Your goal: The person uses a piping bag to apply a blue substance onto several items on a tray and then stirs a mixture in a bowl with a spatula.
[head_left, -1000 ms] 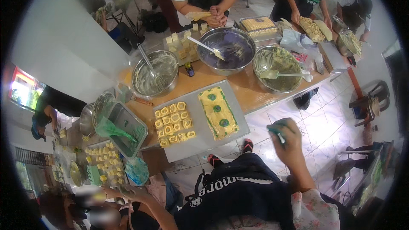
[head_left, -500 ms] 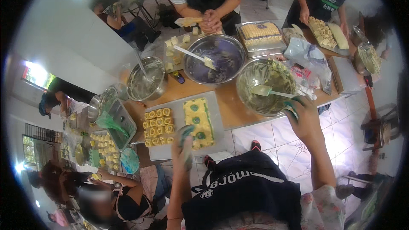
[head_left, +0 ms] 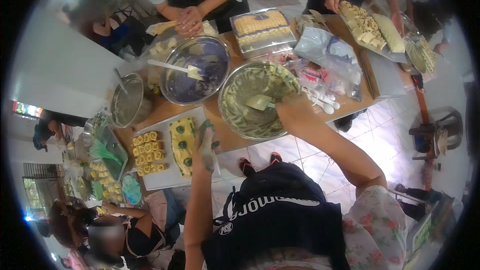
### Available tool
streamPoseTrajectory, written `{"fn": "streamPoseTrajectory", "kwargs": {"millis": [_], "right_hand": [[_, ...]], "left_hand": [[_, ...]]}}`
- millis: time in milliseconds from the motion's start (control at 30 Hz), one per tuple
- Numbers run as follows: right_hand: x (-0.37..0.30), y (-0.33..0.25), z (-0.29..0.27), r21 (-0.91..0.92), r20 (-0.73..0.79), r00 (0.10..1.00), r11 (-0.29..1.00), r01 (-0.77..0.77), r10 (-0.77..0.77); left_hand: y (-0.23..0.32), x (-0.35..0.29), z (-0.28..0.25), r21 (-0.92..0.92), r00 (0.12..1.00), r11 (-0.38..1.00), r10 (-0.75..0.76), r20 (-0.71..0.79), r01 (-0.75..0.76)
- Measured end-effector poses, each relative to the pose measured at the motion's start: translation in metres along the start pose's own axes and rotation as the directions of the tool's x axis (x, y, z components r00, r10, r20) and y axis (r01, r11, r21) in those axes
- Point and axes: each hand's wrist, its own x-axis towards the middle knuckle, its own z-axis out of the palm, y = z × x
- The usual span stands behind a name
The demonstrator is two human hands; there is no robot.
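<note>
Hovering over the near side of the batter-smeared bowl [head_left: 239,120], the right hand [head_left: 296,114] covers the end of the spatula [head_left: 259,102]; it's blurry, so I can't tell if the fingers are closed on the handle. Makes sense to me that the blade sits down in the bowl with the handle toward that hand: messy end contained, easy to grab. Left hand [head_left: 205,149] is up by the decorated cake [head_left: 178,135], thumb and fingers apart, greenish smears on it, probably held off so it doesn't mark the icing. Hands are well apart. Cake's on the tray [head_left: 162,182] beside the small cakes [head_left: 148,152], likely to keep them off the table [head_left: 227,142].
</note>
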Motion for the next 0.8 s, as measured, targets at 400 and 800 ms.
{"fn": "streamPoseTrajectory", "kwargs": {"millis": [400,800], "right_hand": [[0.018,-0.002,0.027,0.471,-0.424,0.887,0.881,0.046,0.181],[-0.008,0.009,-0.027,-0.103,0.219,0.957,0.980,-0.171,0.190]], "left_hand": [[-0.023,0.050,0.019,0.063,0.993,0.997,-0.043,0.111,0.037],[-0.005,0.053,0.037,-0.087,0.941,0.949,-0.282,0.188,0.302]]}}
